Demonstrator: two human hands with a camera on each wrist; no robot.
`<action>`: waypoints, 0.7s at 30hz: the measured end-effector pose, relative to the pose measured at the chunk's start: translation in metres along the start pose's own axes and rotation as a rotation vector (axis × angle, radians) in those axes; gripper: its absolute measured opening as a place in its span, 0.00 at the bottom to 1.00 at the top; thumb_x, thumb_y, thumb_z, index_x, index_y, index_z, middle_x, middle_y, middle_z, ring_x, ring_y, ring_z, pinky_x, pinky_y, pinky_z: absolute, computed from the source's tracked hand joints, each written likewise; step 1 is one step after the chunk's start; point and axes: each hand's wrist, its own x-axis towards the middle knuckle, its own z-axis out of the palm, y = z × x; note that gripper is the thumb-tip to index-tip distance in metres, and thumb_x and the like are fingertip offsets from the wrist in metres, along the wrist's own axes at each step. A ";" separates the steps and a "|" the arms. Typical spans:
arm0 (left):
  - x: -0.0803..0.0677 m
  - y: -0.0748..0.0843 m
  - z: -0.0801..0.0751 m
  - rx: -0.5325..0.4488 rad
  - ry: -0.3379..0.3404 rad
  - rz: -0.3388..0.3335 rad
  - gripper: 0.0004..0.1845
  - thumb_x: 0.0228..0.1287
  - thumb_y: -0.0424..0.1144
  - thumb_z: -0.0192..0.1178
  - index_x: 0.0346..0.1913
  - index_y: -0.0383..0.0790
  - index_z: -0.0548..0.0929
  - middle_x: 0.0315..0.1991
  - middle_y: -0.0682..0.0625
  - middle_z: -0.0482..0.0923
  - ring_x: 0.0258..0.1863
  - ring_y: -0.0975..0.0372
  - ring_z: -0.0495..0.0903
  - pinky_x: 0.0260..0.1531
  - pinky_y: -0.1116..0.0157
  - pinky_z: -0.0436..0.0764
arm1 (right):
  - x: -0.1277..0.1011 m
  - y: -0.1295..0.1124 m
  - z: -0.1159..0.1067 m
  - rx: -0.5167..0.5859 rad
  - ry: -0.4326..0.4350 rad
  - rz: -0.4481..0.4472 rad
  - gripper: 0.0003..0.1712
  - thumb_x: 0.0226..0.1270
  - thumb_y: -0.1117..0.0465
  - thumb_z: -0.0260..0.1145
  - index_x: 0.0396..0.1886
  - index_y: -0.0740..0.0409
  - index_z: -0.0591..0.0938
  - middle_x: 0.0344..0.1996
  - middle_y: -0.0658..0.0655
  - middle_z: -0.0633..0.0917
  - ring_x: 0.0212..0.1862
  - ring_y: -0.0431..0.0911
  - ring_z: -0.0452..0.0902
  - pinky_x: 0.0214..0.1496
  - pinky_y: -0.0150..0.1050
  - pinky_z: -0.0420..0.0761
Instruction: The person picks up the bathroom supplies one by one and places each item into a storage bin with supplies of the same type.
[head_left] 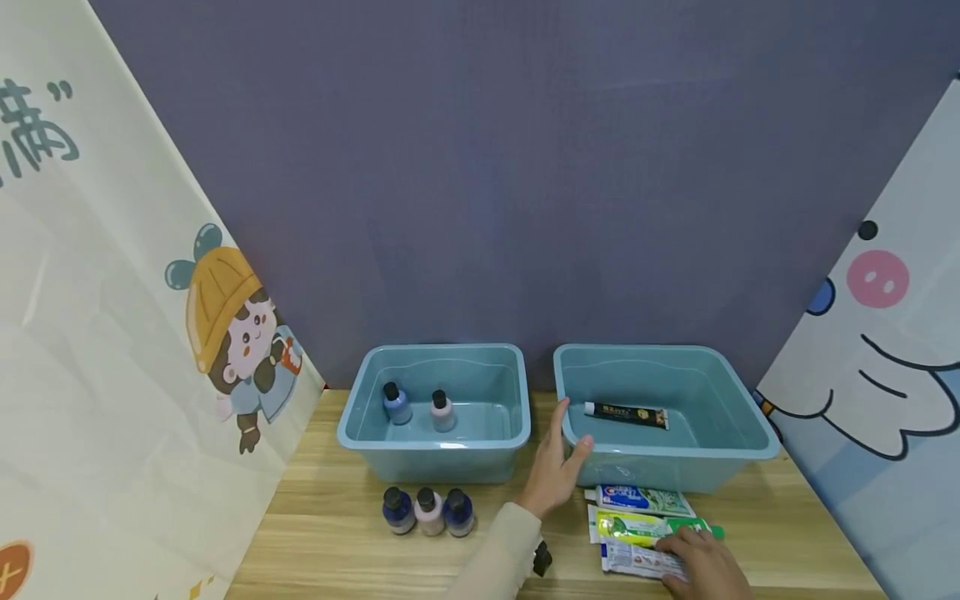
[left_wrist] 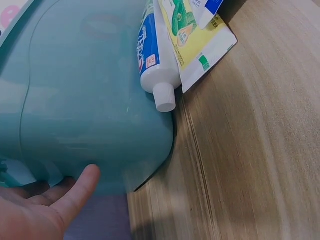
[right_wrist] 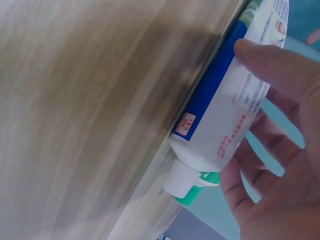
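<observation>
Dusky purple wall at the back, pale wood-grain table beneath it, and on the left a light-blue plastic bin with two small black-capped bottles inside. Just in front, three more bottles, two dark blue and one pale pink, stand in a row. Across to the left hand, thumb and fingers spread apart against the front left corner of a second light-blue plastic bin; a sensible brace, I'd say, and light pressure should be enough. Inside lies a slim black tube with a white cap; before it, a blue, white and green tube beside a yellow and green tube. And nearest the camera, a white plastic tube with a blue band, pinched by the right hand, thumb one side, fingers the other! Whether it touches the wood, I can't tell. Good handling, I'd judge, means squeezing the rounded body gently, easing it off its yellow neighbour and lifting before any turn. Mind that raised front rim; bare wood to the right offers room to swing wide.
</observation>
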 end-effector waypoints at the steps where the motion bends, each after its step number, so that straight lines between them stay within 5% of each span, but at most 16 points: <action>1: 0.000 0.000 0.000 0.000 -0.002 0.002 0.37 0.79 0.61 0.46 0.81 0.74 0.39 0.83 0.54 0.50 0.78 0.48 0.60 0.72 0.40 0.65 | 0.001 -0.001 -0.001 0.011 -0.016 0.017 0.20 0.44 0.45 0.84 0.39 0.37 0.87 0.36 0.37 0.80 0.41 0.38 0.74 0.51 0.46 0.80; 8: 0.000 -0.002 0.000 -0.012 -0.007 -0.004 0.37 0.79 0.61 0.46 0.81 0.74 0.39 0.83 0.55 0.49 0.79 0.47 0.59 0.71 0.39 0.65 | 0.003 -0.006 -0.005 0.073 -0.112 0.073 0.18 0.48 0.50 0.83 0.38 0.40 0.85 0.40 0.43 0.85 0.46 0.46 0.79 0.59 0.59 0.77; 21: -0.001 0.000 0.000 -0.022 -0.012 -0.025 0.37 0.79 0.61 0.47 0.80 0.76 0.39 0.83 0.54 0.49 0.79 0.48 0.58 0.72 0.38 0.64 | 0.006 -0.013 -0.007 0.077 -0.174 0.116 0.16 0.51 0.54 0.82 0.34 0.41 0.81 0.31 0.41 0.79 0.36 0.45 0.68 0.47 0.50 0.72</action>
